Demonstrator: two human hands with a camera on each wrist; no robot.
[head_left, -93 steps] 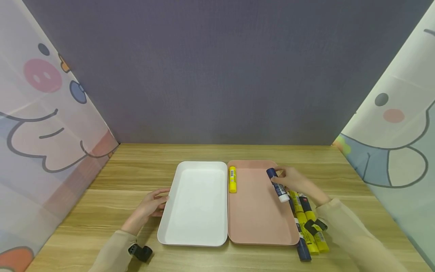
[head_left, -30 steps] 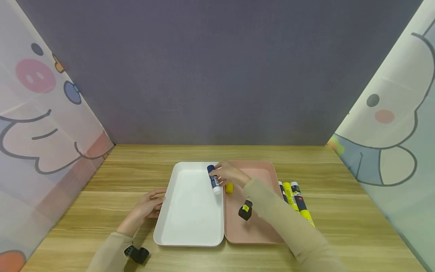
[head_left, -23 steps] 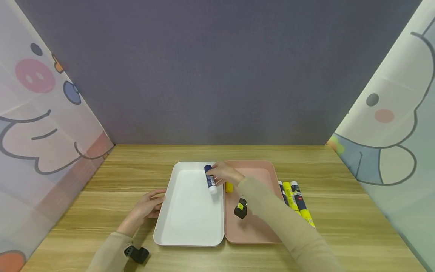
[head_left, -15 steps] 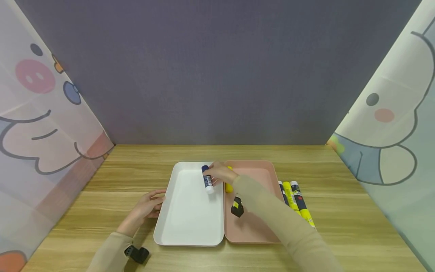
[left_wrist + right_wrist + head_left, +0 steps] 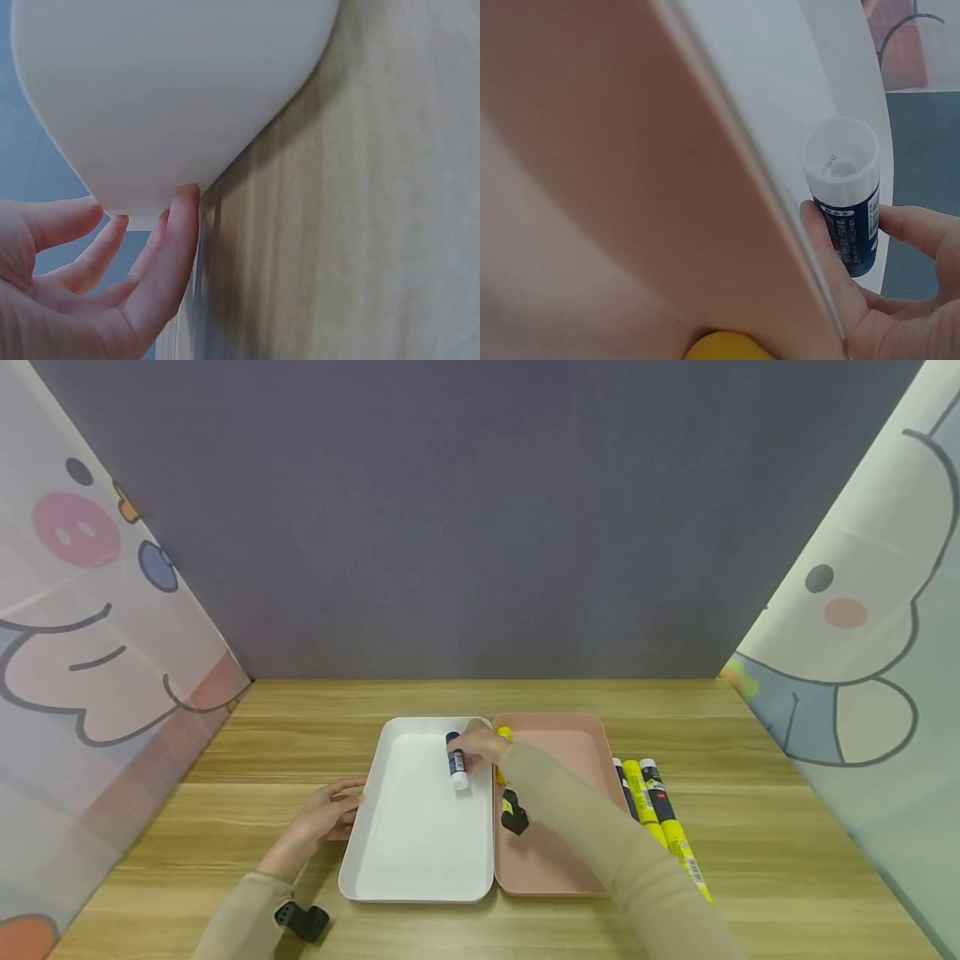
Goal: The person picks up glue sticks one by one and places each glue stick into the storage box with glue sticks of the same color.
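A navy glue stick with a white end (image 5: 456,763) is in the upper right part of the white tray (image 5: 414,847). My right hand (image 5: 482,745) pinches it between thumb and fingers; the right wrist view shows the white end of the glue stick (image 5: 847,169) facing the camera. Whether it touches the tray floor I cannot tell. My left hand (image 5: 318,822) rests at the white tray's left side, its fingertips (image 5: 187,196) touching the outer wall. A yellow glue stick (image 5: 505,732) lies in the pink tray (image 5: 547,860), partly hidden by my right arm.
Right of the pink tray, several yellow glue sticks (image 5: 640,792) and navy glue sticks (image 5: 660,797) lie in rows on the wooden table (image 5: 780,860), partly behind my right sleeve. A grey panel (image 5: 480,527) stands along the back.
My right hand has carried the navy glue stick leftward from the pink tray's right edge into the white tray, then slightly lower. My left hand has stayed at the white tray.
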